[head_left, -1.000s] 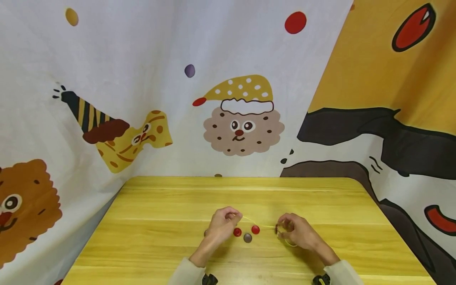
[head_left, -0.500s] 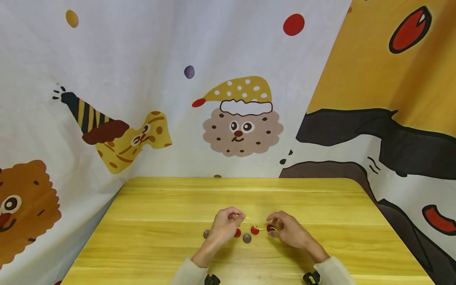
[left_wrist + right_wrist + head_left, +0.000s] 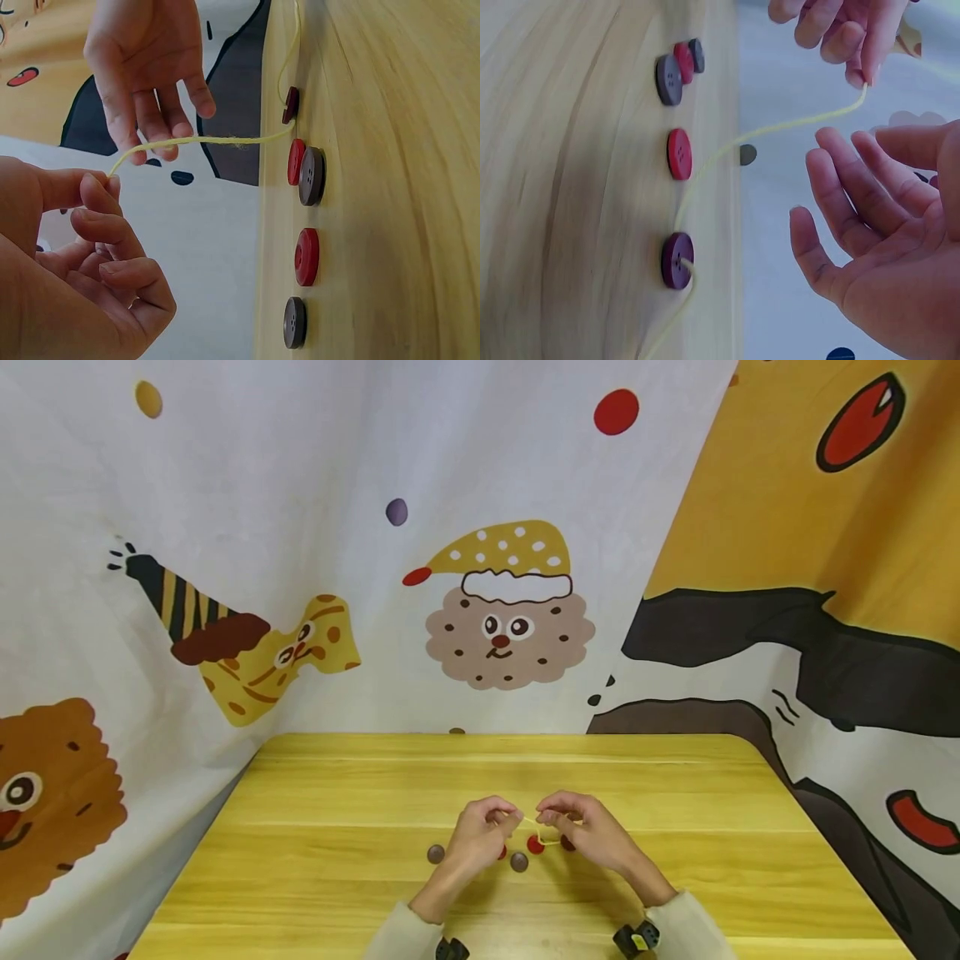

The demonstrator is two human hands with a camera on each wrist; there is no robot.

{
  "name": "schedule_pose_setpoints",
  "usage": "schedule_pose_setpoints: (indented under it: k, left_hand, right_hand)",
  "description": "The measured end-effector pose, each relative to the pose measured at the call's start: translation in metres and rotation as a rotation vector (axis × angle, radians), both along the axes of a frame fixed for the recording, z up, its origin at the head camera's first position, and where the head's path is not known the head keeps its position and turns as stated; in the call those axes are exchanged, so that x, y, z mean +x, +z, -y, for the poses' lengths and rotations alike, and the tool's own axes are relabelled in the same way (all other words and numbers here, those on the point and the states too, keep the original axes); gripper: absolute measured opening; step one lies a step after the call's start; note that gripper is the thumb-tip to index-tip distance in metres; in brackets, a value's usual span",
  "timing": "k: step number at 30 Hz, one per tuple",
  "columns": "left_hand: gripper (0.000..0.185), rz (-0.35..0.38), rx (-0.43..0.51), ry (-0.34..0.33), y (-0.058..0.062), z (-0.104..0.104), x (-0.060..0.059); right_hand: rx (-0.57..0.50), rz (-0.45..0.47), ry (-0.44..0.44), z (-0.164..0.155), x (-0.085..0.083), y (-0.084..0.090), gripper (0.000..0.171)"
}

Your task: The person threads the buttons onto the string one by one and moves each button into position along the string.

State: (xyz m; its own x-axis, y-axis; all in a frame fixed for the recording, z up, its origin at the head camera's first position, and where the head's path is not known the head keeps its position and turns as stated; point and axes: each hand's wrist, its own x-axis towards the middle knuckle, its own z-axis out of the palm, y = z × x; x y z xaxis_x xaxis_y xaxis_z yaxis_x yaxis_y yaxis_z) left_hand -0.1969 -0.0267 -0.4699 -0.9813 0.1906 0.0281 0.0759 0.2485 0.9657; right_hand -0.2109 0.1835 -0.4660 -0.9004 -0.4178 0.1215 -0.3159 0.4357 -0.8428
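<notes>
My left hand (image 3: pixel 508 815) pinches the end of a yellow thread (image 3: pixel 217 139) between thumb and forefinger (image 3: pixel 865 75). From there the thread runs down through a dark red button (image 3: pixel 677 260) lying on the yellow table (image 3: pixel 337 793). My right hand (image 3: pixel 549 817) hovers close beside the left, fingers (image 3: pixel 832 176) spread and relaxed next to the thread, gripping nothing. Near the dark red button (image 3: pixel 291 105) lie a red button (image 3: pixel 535 844) and a grey button (image 3: pixel 519 862). Another red button (image 3: pixel 307 257) is mostly hidden under my left hand in the head view.
A second grey button (image 3: pixel 436 853) lies left of my left hand. Cartoon-printed cloth (image 3: pixel 495 610) hangs behind and on both sides of the table. Bare wood stretches to the far edge (image 3: pixel 510 737) and out to both sides.
My right hand has moved left, up to the left hand, and its fingers have opened. The dark red button it held now rests on the table. The left hand has stayed in place.
</notes>
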Motion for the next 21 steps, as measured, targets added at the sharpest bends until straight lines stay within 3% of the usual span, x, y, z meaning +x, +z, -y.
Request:
schedule_pose_setpoints:
  k: [7,21]
  left_hand:
    - [0.019,-0.016,0.005,-0.006,0.0013,-0.0021,-0.0002]
    - [0.020,-0.018,0.023,0.000,0.0012,-0.0025,-0.0008]
  right_hand:
    - [-0.064,0.095,-0.010,0.0034,-0.0027,-0.0031,0.025]
    - [-0.048,0.173,0.002,0.0072,-0.0035,-0.0005,0.020]
